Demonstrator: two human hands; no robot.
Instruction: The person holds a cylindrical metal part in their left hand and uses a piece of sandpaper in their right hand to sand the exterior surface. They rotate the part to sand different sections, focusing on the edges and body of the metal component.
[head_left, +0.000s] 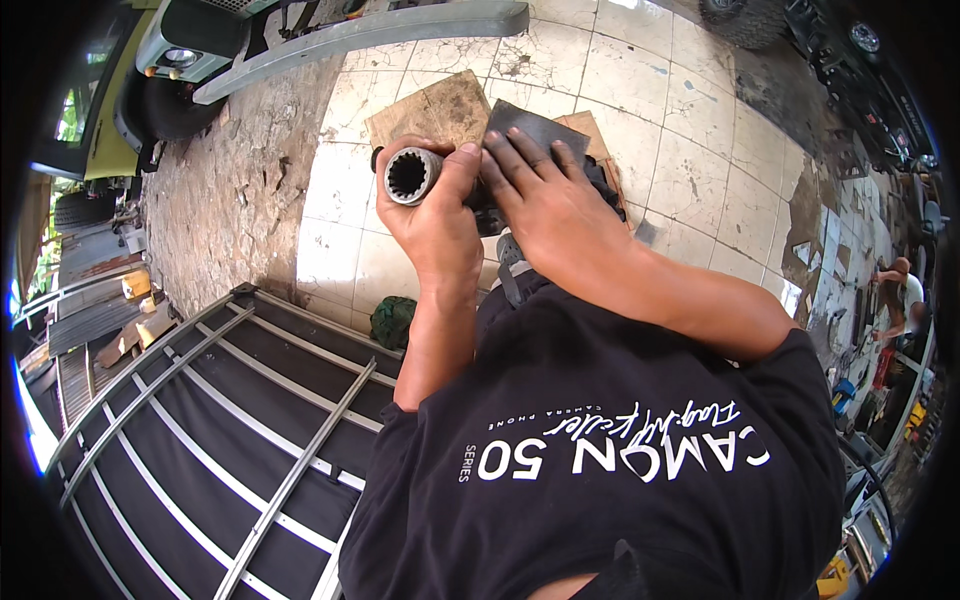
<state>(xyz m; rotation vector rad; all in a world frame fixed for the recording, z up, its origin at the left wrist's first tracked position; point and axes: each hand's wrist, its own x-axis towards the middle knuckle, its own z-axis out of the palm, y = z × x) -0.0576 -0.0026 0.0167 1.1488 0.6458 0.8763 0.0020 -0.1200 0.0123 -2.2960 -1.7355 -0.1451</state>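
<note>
My left hand (440, 228) is wrapped round a grey metal splined sleeve (434, 174), whose toothed open end faces up. Flat fingers of my right hand (560, 205) lie on a dark flat sheet (520, 118), close beside the left thumb. Beneath the hands are a worn brown board (430, 108) and a second brown piece (588, 132) to its right. Dark parts under my right palm are mostly hidden, and I cannot make out their kind.
A metal frame with black panels (270, 420) fills the lower left. A long grey metal beam (370, 42) spans the top, by a yellow-green vehicle (100, 130). Cracked pale tiles (690, 160) cover the floor. Another person (908, 295) is at the right edge.
</note>
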